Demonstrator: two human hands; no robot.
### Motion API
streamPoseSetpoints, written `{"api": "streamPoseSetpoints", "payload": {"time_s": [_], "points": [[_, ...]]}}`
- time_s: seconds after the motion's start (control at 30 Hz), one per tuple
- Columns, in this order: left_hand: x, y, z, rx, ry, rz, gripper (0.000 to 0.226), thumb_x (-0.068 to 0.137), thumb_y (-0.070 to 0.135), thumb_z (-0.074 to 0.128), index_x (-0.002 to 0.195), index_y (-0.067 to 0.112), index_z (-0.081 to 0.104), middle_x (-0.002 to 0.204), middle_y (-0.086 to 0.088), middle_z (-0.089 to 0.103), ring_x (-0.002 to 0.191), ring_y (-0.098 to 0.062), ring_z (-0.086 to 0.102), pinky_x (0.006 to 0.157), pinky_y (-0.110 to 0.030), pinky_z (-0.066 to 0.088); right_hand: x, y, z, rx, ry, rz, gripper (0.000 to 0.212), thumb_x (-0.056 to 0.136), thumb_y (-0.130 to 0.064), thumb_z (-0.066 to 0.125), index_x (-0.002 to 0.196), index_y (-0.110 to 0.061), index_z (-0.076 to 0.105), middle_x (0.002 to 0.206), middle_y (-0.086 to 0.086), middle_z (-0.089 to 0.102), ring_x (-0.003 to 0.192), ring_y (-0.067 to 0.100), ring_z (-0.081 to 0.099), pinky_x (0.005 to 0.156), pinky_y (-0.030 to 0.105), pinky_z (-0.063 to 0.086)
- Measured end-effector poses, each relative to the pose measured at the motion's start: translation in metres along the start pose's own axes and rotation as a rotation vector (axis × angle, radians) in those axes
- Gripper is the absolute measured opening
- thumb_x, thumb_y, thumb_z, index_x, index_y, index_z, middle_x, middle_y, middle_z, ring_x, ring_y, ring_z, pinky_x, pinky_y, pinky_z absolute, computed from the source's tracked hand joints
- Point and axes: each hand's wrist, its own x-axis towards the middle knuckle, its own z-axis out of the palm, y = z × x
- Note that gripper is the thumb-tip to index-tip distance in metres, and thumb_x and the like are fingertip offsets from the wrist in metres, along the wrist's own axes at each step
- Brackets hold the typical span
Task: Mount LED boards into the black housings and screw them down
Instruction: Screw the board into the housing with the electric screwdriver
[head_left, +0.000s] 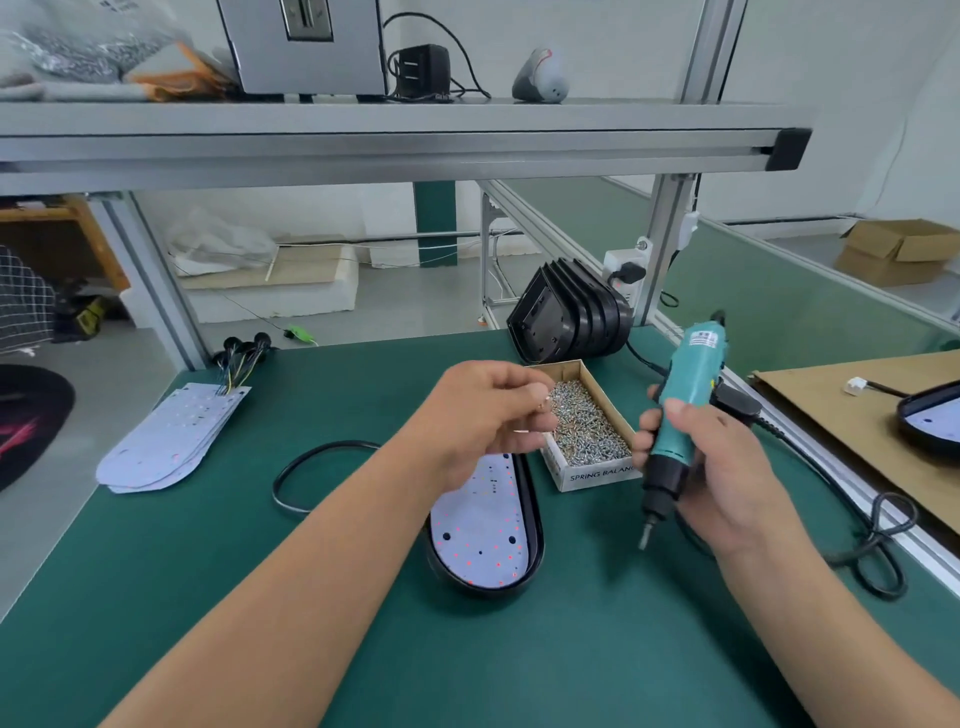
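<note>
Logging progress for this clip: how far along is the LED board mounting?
Done: one LED board sits in the black housing; another filled housing lies on the cardboard. In hand: right hand grips the screwdriver, left hand curls over the screw box. Left: screwing this board down, plus stacked boards and empty housings.

Cardboard screw box (592, 470): front face printed "SPRING BALAN…", rest cut off behind right hand (722, 467). Teal electric screwdriver (685, 410): white label near top, print too small to read.
</note>
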Motion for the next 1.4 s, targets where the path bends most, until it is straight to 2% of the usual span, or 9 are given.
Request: {"api": "streamPoseSetpoints", "payload": {"time_s": [0.1,0.2,0.33,0.43,0.6,0.77,0.97,1.13,1.4], "points": [[-0.023,-0.005,-0.016,-0.329,-0.003,-0.132,0.009,0.105,0.003,0.060,0.110,0.005,0.067,0.078,-0.003,0.072,0.072,-0.013,0.074,0.062,-0.023,0.062,0.003,0.007,0.025,0.125,-0.004,0.022,0.035,0.087,-0.013,0.066,0.120,-0.008,0.057,0.085,0.008,0.064,0.073,0.023,0.068,0.067,0.037,0.061],[-0.041,-0.011,-0.025,-0.604,0.003,-0.194,0.012,0.103,0.001,0.056,0.112,0.001,0.064,0.080,-0.010,0.069,0.070,-0.016,0.072,0.065,-0.025,0.064,0.006,0.012,0.054,0.225,0.008,0.036,0.028,0.085,-0.012,0.065,0.112,-0.009,0.058,0.081,0.006,0.063,0.069,0.021,0.065,0.062,0.035,0.059],[-0.058,-0.017,-0.030,-0.802,0.007,-0.230,0.013,0.105,0.002,0.053,0.110,0.000,0.065,0.088,-0.013,0.066,0.079,-0.023,0.069,0.067,-0.027,0.064,0.012,0.011,0.088,0.328,0.045,0.023,0.010,0.097,-0.023,0.064,0.097,-0.014,0.062,0.074,0.002,0.057,0.059,0.015,0.056,0.056,0.027,0.053],[-0.069,-0.018,-0.031,-0.788,0.002,-0.221,0.010,0.103,0.005,0.055,0.109,0.003,0.063,0.089,-0.011,0.064,0.075,-0.021,0.066,0.058,-0.022,0.057,0.018,0.004,0.108,0.384,0.054,-0.018,0.017,0.099,-0.031,0.066,0.094,-0.015,0.065,0.072,-0.002,0.055,0.057,0.012,0.053,0.053,0.024,0.050],[-0.082,-0.020,-0.037,-0.544,0.011,-0.136,0.018,0.091,0.010,0.066,0.108,0.005,0.065,0.085,-0.007,0.062,0.064,-0.012,0.054,0.048,-0.017,0.041,0.020,0.007,0.131,0.519,0.058,-0.105,0.008,0.099,-0.021,0.069,0.097,-0.014,0.066,0.077,0.000,0.061,0.063,0.013,0.060,0.061,0.026,0.054],[-0.091,-0.029,-0.045,-0.316,0.070,-0.108,0.009,0.101,0.004,0.063,0.104,0.004,0.072,0.087,-0.010,0.067,0.059,-0.010,0.049,0.046,-0.017,0.037,0.016,0.017,0.126,0.527,0.096,-0.103,0.009,0.097,-0.017,0.070,0.105,-0.015,0.064,0.072,-0.004,0.055,0.057,0.008,0.051,0.055,0.021,0.047],[-0.095,-0.037,-0.043,-0.298,0.075,-0.096,0.010,0.102,0.003,0.062,0.110,0.000,0.068,0.090,-0.013,0.072,0.055,-0.008,0.047,0.043,-0.017,0.035,0.008,0.023,0.123,0.559,0.070,-0.149,0.008,0.101,-0.019,0.065,0.093,-0.019,0.062,0.072,-0.006,0.050,0.058,0.008,0.047,0.057,0.021,0.046],[-0.097,-0.040,-0.041,-0.372,0.059,-0.120,0.012,0.100,-0.003,0.061,0.111,-0.001,0.066,0.096,-0.017,0.075,0.053,-0.008,0.045,0.043,-0.017,0.035,0.001,0.026,0.128,0.555,-0.017,-0.200,0.007,0.103,-0.017,0.061,0.097,-0.020,0.061,0.075,-0.006,0.049,0.061,0.009,0.048,0.062,0.022,0.046],[-0.100,-0.046,-0.031,-0.376,0.097,-0.089,0.015,0.096,-0.004,0.066,0.109,0.003,0.065,0.104,-0.022,0.078,0.050,-0.009,0.046,0.042,-0.017,0.033,-0.003,0.024,0.129,0.535,-0.075,-0.231,0.011,0.103,-0.014,0.055,0.096,-0.021,0.060,0.072,-0.006,0.044,0.059,0.009,0.044,0.059,0.023,0.043]]}}
